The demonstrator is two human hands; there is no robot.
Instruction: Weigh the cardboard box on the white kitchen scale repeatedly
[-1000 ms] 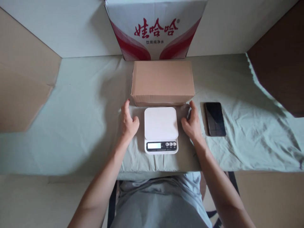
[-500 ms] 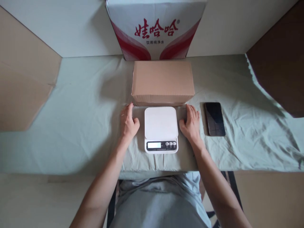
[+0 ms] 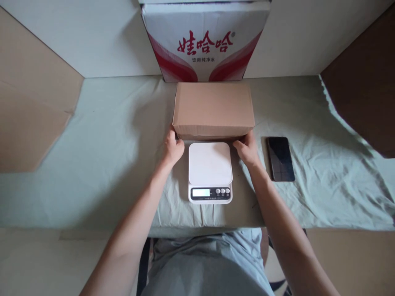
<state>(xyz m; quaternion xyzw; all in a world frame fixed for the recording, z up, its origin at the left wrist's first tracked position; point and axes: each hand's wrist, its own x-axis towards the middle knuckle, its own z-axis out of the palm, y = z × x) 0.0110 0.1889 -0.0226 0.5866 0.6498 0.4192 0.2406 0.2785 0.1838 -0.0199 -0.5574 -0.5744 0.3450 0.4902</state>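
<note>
A closed brown cardboard box (image 3: pixel 214 105) sits behind a white digital kitchen scale (image 3: pixel 210 164), whose display is lit and whose platform is bare. My left hand (image 3: pixel 173 147) grips the box at its near left lower corner; its thumb shows in front and the fingertips are hidden by the box. At the near right lower corner, my right hand (image 3: pixel 248 149) holds the box the same way, thumb pointing inward, other fingers mostly hidden. Between my two wrists lies the scale, untouched.
A black smartphone (image 3: pixel 281 159) lies right of my right hand on the green cloth (image 3: pixel 108 164). Behind the box stands a white and red printed carton (image 3: pixel 205 24). Large cardboard panels rise at the left (image 3: pixel 33 94) and right (image 3: pixel 367 78).
Both hands have moved forward from beside the scale to the box's near lower corners and taken hold of it. The whole view has shifted slightly.
</note>
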